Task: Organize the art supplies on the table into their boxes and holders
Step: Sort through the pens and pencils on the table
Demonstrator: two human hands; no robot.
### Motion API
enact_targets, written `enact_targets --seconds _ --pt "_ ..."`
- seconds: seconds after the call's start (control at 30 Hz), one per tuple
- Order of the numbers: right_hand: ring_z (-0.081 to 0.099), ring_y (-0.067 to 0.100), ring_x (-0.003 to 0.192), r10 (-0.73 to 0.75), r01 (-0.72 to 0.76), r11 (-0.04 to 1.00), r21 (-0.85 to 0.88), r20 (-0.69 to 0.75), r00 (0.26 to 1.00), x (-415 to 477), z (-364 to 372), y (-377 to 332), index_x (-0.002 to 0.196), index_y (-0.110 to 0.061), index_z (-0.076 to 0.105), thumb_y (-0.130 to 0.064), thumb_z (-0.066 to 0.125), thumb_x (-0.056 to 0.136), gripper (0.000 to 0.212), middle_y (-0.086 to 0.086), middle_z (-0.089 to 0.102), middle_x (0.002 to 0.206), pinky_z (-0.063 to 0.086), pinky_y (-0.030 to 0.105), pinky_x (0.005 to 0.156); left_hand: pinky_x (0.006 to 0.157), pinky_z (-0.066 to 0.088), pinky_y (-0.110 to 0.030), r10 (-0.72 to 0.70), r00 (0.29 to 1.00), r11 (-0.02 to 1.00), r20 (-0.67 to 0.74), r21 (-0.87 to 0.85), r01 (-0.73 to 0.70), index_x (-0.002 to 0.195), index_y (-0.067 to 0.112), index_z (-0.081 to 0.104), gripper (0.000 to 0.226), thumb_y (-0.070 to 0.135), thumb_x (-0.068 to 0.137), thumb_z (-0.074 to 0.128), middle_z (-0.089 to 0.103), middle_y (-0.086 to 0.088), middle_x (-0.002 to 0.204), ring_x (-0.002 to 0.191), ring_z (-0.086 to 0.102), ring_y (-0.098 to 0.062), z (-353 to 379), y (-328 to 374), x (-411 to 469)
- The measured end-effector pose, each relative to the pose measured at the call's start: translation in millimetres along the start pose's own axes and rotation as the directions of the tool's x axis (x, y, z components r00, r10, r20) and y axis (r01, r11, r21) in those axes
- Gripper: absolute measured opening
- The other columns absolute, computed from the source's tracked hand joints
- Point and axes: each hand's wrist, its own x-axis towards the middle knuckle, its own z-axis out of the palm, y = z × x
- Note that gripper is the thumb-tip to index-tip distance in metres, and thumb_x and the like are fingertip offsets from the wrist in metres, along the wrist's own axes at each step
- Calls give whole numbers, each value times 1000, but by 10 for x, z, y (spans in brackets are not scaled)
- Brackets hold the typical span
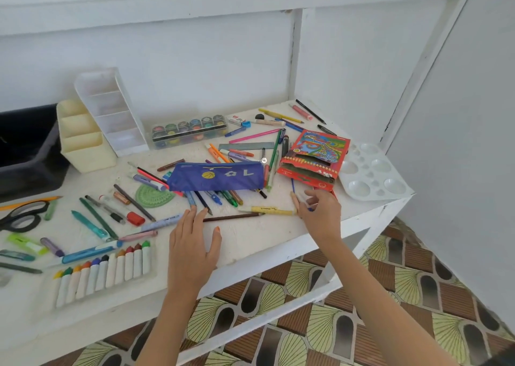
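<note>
**Q:** What serves as the reference object, and where are the containers?

**A:** The blue mesh pencil pouch (216,176), flat and rectangular, lying on loose pens on the rough white-painted table (264,240). Right of it is the red cardboard coloured-pencil box (315,156), flap open. Beyond the box is a white plastic palette (370,170) with round wells. Behind and left of the pouch stand a cream three-cell holder (83,140) and a white tiered holder (111,109). Directly behind it is a clear case of round paint pots (189,130).

**Q:** And the hands?

**A:** The left hand (192,243) is in front of the pouch, flat, fingers straight and spread, holding nothing. The right hand (320,212), in front and right of the pouch, has curled fingers pinching a slim blue pencil (292,186) just in front of the red box. Paper-wrapped crayons (106,268) lie in a tray in front and left.
</note>
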Motion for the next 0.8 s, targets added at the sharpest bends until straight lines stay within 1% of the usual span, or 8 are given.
enact_targets --seconds 0.13,0.2,0.3,0.43,0.5,0.57,0.73,0.8 --pt "54 8 66 -3 2 988 155 5 1000 -92 57 -226 109 -8 65 -7 68 80 29 6 63 87 39 8 60 111 24 -37 -2 1000 1000 -7 2 2 134 13 46 58 45 88 33 40 -8 146 137 31 -23 -18 18 1" --pt "56 4 62 2 -18 971 239 69 998 -161 126 -383 107 -11 66 -9 69 79 28 3 65 82 42 6 61 110 25 -36 1 1000 1000 -14 -21 -2 134 13 47 62 49 86 28 41 -7 145 136 32 -22 -29 21 0" --pt "60 0 58 19 -78 943 323 181 983 -234 298 -597 105 -15 68 -12 71 79 27 0 67 75 50 15 63 108 24 -30 -6 999 991 -44 -132 0 131 14 49 54 43 88 35 46 -4 141 132 37 -19 -73 36 -4" --pt "67 24 76 0 -138 901 411 318 948 -358 548 -904 101 -16 65 -11 72 77 25 6 68 79 57 39 76 107 29 -26 -71 988 943 -136 -332 22 124 16 55 39 25 88 46 53 1 132 124 43 -13 -233 7 -70" --pt "67 24 77 -28 -143 891 430 369 929 -445 671 -1061 99 -17 63 -8 71 77 24 0 66 79 57 42 76 106 25 -17 -95 976 938 -194 -345 23 121 16 58 36 22 88 46 55 3 130 122 44 -10 -365 -99 -144" --pt "68 22 77 -45 -172 872 458 426 904 -544 798 -1221 100 -14 62 -6 70 78 25 -2 64 82 58 42 75 103 24 -14 -109 968 946 -226 -324 31 120 16 59 35 21 88 47 57 4 128 121 45 -10 -522 -256 -206" --pt "68 18 68 -111 -283 763 581 550 828 -831 1114 -1603 101 -7 58 -3 69 83 22 11 66 81 59 29 64 101 32 -18 -150 943 954 -296 -293 60 118 17 59 39 33 86 45 59 6 122 115 47 -4 -926 -746 -334" --pt "68 18 65 -136 -328 727 603 595 792 -973 1258 -1761 98 -6 56 -5 68 84 19 14 67 81 58 27 62 103 25 -11 -171 941 955 -294 -284 85 120 19 57 41 38 86 47 54 11 124 117 44 0 -1076 -987 -422"
